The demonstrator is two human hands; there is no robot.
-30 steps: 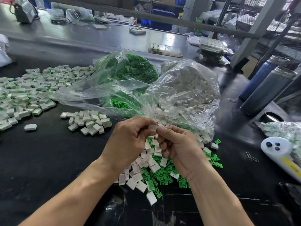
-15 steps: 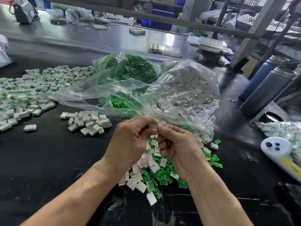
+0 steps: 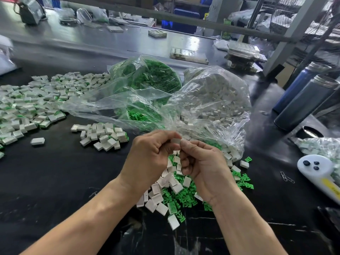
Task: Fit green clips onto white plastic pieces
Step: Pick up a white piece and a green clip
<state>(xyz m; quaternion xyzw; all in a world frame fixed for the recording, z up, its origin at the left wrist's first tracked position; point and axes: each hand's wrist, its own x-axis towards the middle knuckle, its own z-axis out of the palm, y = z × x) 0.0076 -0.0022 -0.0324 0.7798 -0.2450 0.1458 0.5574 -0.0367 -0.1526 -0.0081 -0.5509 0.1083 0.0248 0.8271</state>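
Both hands, left point(image 3: 149, 159) and right point(image 3: 200, 168), meet above the black worktop point(image 3: 55, 181), together pinching one small white rectangular plastic piece point(image 3: 175, 141). Loose green plastic clips point(image 3: 185, 197) lie beneath them.

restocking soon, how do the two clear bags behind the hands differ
The left bag holds green clips; the right bag holds white pieces. The left bag lies farther back, its loose plastic trailing left toward the white pile; the right bag sits nearer, its contents spilling into the mixed heap under the hands. Both are clear, crumpled plastic, open and lying on the dark table.
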